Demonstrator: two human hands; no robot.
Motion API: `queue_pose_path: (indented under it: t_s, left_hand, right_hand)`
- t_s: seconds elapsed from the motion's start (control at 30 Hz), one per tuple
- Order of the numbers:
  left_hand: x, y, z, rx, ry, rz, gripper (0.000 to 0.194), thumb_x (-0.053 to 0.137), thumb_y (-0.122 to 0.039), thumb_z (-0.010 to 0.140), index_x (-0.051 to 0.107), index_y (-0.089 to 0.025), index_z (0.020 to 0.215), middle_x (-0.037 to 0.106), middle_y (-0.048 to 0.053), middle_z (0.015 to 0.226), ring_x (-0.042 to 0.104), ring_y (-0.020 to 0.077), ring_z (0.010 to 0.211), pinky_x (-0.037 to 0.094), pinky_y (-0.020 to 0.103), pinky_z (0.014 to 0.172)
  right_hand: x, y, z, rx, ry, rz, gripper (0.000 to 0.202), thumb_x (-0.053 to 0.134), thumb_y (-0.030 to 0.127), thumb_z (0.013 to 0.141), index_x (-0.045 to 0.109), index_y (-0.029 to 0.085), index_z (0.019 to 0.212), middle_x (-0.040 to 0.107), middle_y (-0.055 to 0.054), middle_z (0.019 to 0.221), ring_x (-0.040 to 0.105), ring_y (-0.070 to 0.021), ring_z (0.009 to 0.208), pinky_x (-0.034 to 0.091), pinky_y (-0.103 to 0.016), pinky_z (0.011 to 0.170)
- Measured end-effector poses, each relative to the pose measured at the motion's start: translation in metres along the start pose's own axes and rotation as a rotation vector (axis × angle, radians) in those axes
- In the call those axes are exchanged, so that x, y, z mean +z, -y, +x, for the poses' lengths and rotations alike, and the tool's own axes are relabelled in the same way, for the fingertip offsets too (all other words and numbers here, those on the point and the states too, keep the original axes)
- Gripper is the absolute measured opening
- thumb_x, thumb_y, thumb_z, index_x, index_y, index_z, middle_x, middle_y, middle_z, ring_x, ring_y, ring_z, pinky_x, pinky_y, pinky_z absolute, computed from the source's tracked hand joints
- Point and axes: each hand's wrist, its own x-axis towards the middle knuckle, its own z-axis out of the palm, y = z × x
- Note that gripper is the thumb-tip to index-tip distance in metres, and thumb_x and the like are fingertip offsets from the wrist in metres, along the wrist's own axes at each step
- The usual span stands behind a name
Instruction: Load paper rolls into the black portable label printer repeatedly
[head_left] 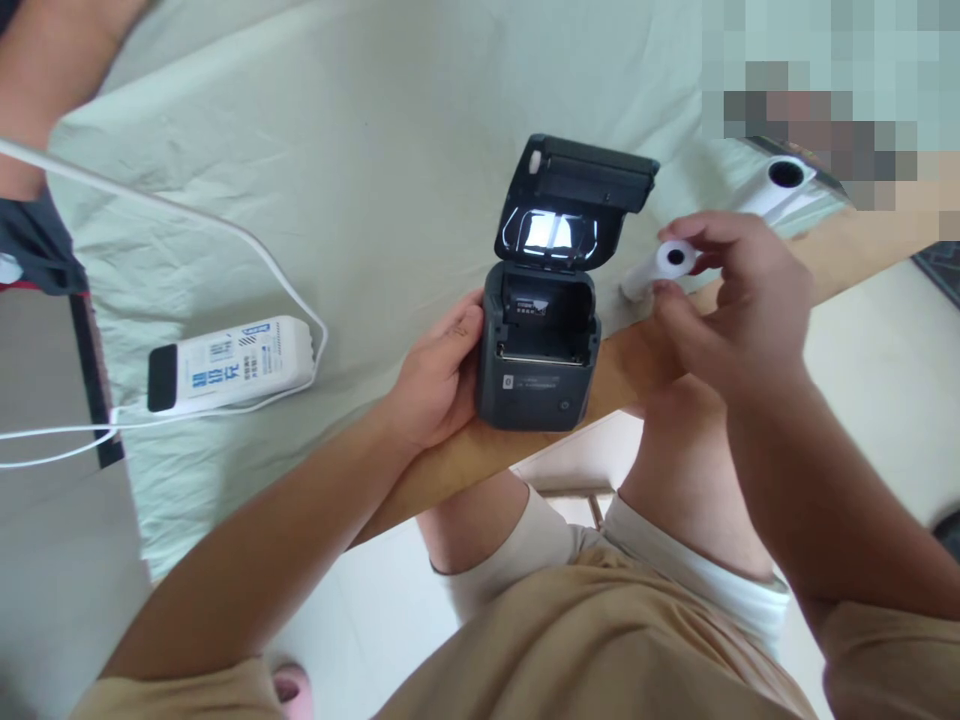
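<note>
A dark grey portable thermal printer [536, 395] rests by the table's front edge with its lid [577, 185] swung up. Its paper compartment [547, 315] shows no roll inside. My left hand [442, 375] grips the printer's left side, the fingers partly hidden beneath it. To the right, my right hand [739, 285] pinches a small white paper roll [677, 260] between thumb and fingers, its dark core facing me. The roll is tilted, its far end low over the cloth; I cannot tell whether it touches.
A larger white roll [776, 185] lies at the back right, near a blurred-out patch. On the left is a white power strip [247, 360] with a white cable [255, 240]. Another person's arm [60, 70] reaches in at the top left. Pale green cloth [375, 150] covers the table.
</note>
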Motion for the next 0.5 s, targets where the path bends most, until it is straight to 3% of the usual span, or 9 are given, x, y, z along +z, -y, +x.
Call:
queue_pose_path:
  t_s: [0.13,0.27,0.37,0.5]
  left_hand:
    - [-0.001,0.001,0.000,0.014,0.004,0.025,0.025,0.053,-0.031,0.101,0.075,-0.018,0.102,0.076,0.003,0.094,0.073,0.0178,0.091,0.060,0.030,0.086]
    - [-0.001,0.001,0.001,0.011,0.015,0.019,0.027,0.052,-0.030,0.102,0.075,-0.017,0.103,0.076,0.004,0.097,0.074,0.0176,0.088,0.060,0.031,0.085]
    - [-0.002,0.001,0.001,0.006,-0.002,0.026,0.025,0.053,-0.031,0.102,0.074,-0.017,0.101,0.075,0.004,0.095,0.074,0.0185,0.091,0.059,0.033,0.090]
    - [-0.001,0.001,0.001,0.017,-0.004,0.023,0.024,0.055,-0.034,0.101,0.073,-0.018,0.098,0.075,0.004,0.093,0.074,0.0203,0.099,0.059,0.034,0.093]
  right_hand:
    - [0.008,0.002,0.001,-0.008,0.077,-0.040,0.037,0.067,0.023,0.086,0.062,0.026,0.123,0.067,-0.010,0.113,0.067,-0.0271,0.105,0.058,-0.047,0.090]
    - [0.014,0.000,-0.001,0.055,0.030,-0.052,0.042,0.069,0.021,0.084,0.065,0.025,0.125,0.065,-0.008,0.102,0.065,-0.0238,0.093,0.056,-0.044,0.084]
    - [0.017,-0.003,-0.005,0.186,0.031,0.094,0.053,0.073,0.019,0.081,0.058,0.029,0.131,0.067,-0.005,0.106,0.065,-0.0192,0.084,0.055,-0.037,0.075]
    - [0.020,-0.011,-0.010,0.305,-0.129,0.309,0.046,0.083,0.032,0.076,0.056,0.030,0.113,0.067,-0.002,0.103,0.065,-0.0165,0.076,0.047,-0.032,0.062]
